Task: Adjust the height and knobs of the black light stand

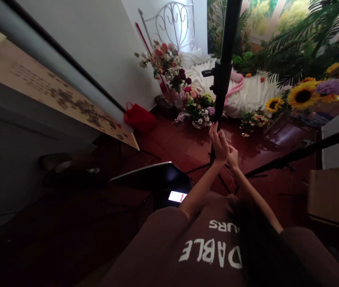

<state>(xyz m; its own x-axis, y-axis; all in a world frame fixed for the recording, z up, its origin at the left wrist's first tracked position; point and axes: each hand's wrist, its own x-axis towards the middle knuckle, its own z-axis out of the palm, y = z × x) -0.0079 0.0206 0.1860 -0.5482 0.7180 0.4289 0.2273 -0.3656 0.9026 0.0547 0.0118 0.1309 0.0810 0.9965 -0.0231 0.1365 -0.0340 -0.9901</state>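
Note:
A black telescopic stand [221, 93] rises upright in front of me, with a locking collar and knob [213, 73] partway up its pole. Around the lower pole, below the knob, my left hand [219, 143] is closed, its fingers pointing up along the pole. My right hand [232, 156] is pressed close against the left one, fingers curled. The left hand partly covers it, so what its fingers grip is hidden. Dark legs of the stand spread over the floor below the hands.
A dark panel with a lit phone [177, 196] is at my left. Another black pole [304, 151] slants in from the right, above a cardboard box [335, 195]. Ahead are flower bouquets [193, 97], sunflowers [302, 95] and a white-draped bed [247, 97]. A scroll [64, 95] and red bag [139, 116] are left.

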